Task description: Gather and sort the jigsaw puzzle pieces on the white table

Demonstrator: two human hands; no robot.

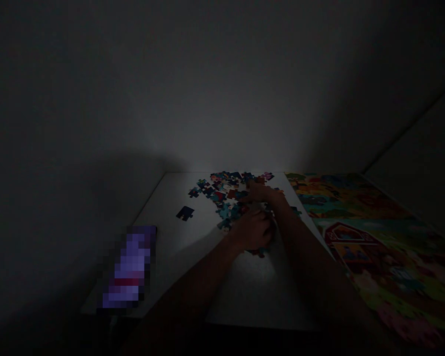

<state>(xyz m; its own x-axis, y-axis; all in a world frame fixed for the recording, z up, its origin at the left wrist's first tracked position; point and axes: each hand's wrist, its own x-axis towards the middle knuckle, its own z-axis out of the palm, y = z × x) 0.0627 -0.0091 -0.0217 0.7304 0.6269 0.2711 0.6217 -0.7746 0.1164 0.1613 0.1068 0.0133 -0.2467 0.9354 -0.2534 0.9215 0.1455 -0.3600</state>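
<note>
The scene is very dark. Loose jigsaw pieces [222,190] lie scattered on a white table [193,247]. My left hand [254,232] rests curled over pieces near the pile's front edge; what its fingers hold, if anything, is hidden. My right hand [261,192] reaches further back into the pile, fingers lying over the pieces. One dark blue piece [185,213] sits alone to the left of the pile.
A large colourful picture with a red barn [359,232], a puzzle box lid or board, lies at the right of the table. A blurred purple object [131,267] lies at the table's left front. Grey walls stand behind and to the right.
</note>
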